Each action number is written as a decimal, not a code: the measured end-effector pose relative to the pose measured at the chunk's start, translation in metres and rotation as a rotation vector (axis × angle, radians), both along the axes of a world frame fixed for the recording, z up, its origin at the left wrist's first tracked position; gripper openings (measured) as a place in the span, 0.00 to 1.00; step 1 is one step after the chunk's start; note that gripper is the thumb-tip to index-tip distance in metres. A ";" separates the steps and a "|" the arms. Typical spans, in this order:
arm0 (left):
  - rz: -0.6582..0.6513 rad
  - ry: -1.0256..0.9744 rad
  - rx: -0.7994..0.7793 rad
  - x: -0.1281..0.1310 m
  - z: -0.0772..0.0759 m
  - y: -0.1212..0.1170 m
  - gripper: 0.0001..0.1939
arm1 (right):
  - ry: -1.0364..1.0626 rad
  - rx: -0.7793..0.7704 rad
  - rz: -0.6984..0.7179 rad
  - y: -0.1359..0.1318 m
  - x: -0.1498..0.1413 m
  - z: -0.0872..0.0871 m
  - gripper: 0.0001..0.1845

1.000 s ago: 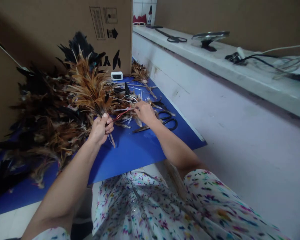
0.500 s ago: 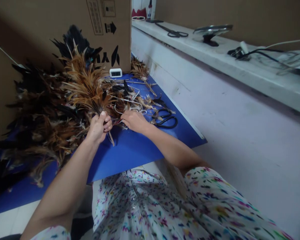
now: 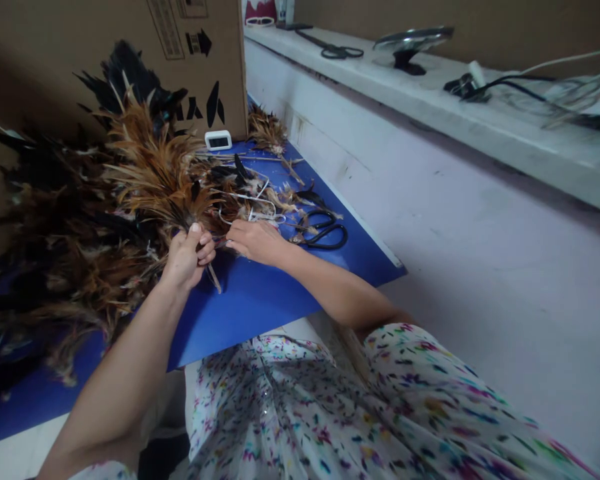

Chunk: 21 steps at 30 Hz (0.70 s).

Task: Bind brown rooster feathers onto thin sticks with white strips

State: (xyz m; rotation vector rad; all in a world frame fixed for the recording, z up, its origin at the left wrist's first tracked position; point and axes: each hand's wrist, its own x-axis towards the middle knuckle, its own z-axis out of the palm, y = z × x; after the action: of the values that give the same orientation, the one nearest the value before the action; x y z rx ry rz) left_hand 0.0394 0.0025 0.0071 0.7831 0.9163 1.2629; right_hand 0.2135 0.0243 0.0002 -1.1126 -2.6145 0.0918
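Note:
My left hand (image 3: 190, 255) is closed around the stick of a feather duster (image 3: 153, 180). Its brown and black feathers fan up and away, and the lower end of the stick (image 3: 214, 279) pokes out below my fist. Just right of it, my right hand (image 3: 257, 241) is closed in a pinch, palm down, on a thin string whose gripped part is mostly hidden by the fingers. Loops of white string (image 3: 273, 218) lie behind that hand. Black-handled scissors (image 3: 327, 235) rest on the blue table surface (image 3: 250, 293) to its right, blades partly covered by feathers.
Loose feathers (image 3: 80, 247) heap up on the left. A cardboard box (image 3: 115, 40) stands behind, with a small white digital clock (image 3: 218, 140) before it. Another feather bundle (image 3: 267, 130) lies at the back. Along the right, a ledge (image 3: 370, 73) carries scissors (image 3: 337, 50) and cables (image 3: 520, 87).
The view has shifted a little, so everything sits slightly more to the left. My right hand has come a touch closer to my left, which keeps its hold on the feather duster.

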 end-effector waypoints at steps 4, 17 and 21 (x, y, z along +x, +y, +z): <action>-0.001 0.002 0.000 0.000 0.000 0.000 0.17 | 0.166 0.080 -0.066 0.011 0.007 0.000 0.19; -0.008 -0.035 0.005 0.001 -0.002 0.000 0.18 | 0.147 -0.047 -0.728 0.068 0.085 -0.001 0.14; -0.003 -0.028 -0.003 0.001 -0.002 0.000 0.17 | -0.016 -0.091 -0.744 0.069 0.085 -0.007 0.15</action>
State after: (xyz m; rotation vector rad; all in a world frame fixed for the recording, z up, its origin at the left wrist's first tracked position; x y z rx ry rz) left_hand 0.0402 0.0021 0.0054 0.7625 0.8945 1.2669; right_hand 0.2983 0.0936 -0.0072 -2.0313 -2.0540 0.0379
